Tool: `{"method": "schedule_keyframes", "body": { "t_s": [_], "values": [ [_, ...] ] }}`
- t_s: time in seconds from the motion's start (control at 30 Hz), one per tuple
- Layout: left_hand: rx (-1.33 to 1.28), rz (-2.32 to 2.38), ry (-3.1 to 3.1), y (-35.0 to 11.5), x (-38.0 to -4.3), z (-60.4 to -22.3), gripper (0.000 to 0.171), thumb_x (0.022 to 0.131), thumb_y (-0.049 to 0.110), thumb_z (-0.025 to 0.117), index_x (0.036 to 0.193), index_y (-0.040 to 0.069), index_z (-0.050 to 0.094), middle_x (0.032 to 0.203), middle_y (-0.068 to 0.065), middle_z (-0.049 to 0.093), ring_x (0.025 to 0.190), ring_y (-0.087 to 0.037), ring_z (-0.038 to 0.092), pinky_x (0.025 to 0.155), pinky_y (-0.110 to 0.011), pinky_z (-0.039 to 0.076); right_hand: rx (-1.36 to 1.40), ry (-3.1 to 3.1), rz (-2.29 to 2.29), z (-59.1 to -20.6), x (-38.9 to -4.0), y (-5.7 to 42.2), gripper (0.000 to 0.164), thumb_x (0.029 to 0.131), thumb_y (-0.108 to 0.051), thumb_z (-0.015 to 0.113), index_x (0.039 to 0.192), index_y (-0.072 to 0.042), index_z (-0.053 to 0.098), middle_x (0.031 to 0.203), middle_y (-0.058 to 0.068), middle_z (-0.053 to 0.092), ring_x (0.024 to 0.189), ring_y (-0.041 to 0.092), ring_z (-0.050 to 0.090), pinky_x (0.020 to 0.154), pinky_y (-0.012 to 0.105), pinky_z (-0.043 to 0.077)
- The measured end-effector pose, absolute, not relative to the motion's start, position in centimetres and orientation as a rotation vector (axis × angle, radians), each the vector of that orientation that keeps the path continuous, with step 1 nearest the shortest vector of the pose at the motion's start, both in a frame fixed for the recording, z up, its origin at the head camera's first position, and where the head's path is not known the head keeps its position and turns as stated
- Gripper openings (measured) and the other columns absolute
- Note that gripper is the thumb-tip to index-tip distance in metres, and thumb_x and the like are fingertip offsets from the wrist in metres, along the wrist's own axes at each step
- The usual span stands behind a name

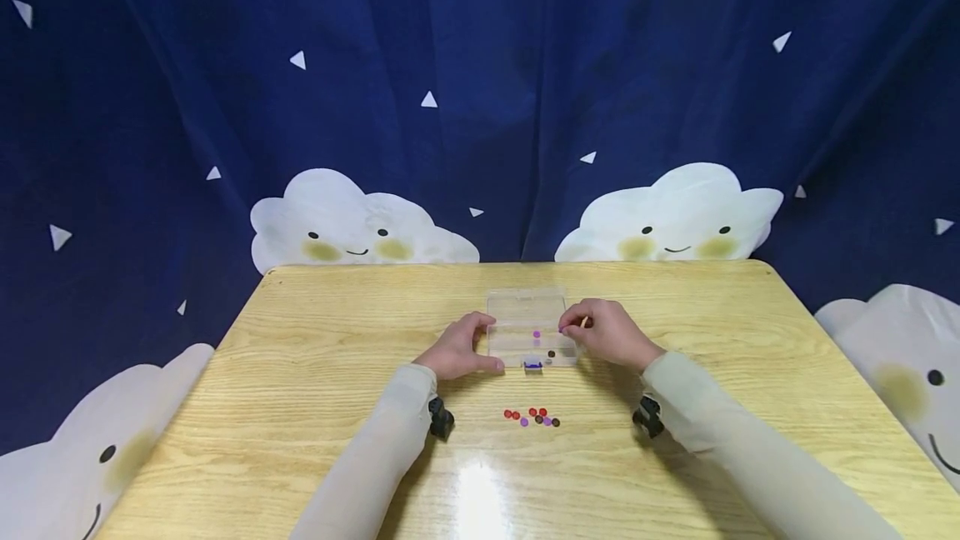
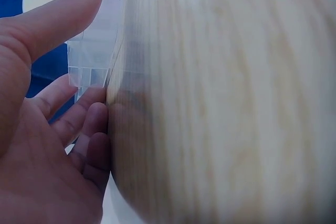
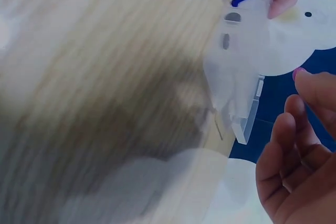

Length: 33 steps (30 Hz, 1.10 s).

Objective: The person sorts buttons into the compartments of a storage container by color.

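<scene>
A clear plastic box (image 1: 517,354) with a raised lid (image 1: 525,304) and a blue latch (image 1: 533,366) sits on the table. My left hand (image 1: 459,350) grips its left side, thumb at the front corner and fingers toward the back. Over the box's right part, my right hand (image 1: 611,332) pinches a small purple disc (image 3: 297,72) between thumb and finger; only its edge shows. Inside the box are a purple disc (image 1: 536,334) and a dark disc (image 1: 551,354).
In front of the box lie several small discs: red ones (image 1: 507,414), purple ones (image 1: 524,422) and dark ones (image 1: 556,422). They rest on a wooden table (image 1: 337,340). A dark blue curtain (image 1: 487,148) with white clouds hangs behind it.
</scene>
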<state>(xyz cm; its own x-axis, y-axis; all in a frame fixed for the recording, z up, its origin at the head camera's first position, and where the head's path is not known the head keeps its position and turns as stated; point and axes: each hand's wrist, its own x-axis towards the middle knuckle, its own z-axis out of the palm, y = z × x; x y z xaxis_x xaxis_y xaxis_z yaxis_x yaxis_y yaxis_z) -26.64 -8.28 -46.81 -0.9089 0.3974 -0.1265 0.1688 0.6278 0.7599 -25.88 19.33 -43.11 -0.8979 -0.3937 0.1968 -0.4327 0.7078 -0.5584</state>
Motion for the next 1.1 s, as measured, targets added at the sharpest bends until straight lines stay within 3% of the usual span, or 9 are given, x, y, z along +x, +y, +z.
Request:
{"method": "schedule_keyframes", "body": {
  "t_s": [0.77,1.1],
  "values": [
    [0.443,1.168,2.560,-8.5,-26.6,-46.8,0.080,0.077,0.029,0.086,0.144,0.013,0.045,0.140,-0.011,0.052,0.122,-0.025,0.049,0.110,-0.043,0.040,0.665,-2.880,0.954,-43.2,-27.1,17.7,0.010,0.089,-0.004,0.069,0.086,-0.010,0.076,0.082,0.003,0.069,0.073,0.012,0.054,0.066,0.024,0.044],
    [0.451,1.141,2.575,-8.4,-26.6,-46.8,0.080,0.078,0.030,0.085,0.144,0.013,0.045,0.139,-0.010,0.052,0.118,-0.024,0.049,0.107,-0.043,0.041,0.725,-2.827,0.968,-43.7,-27.3,17.0,0.009,0.087,-0.004,0.069,0.085,-0.009,0.076,0.081,0.003,0.070,0.073,0.009,0.056,0.067,0.023,0.046]
  ]
}}
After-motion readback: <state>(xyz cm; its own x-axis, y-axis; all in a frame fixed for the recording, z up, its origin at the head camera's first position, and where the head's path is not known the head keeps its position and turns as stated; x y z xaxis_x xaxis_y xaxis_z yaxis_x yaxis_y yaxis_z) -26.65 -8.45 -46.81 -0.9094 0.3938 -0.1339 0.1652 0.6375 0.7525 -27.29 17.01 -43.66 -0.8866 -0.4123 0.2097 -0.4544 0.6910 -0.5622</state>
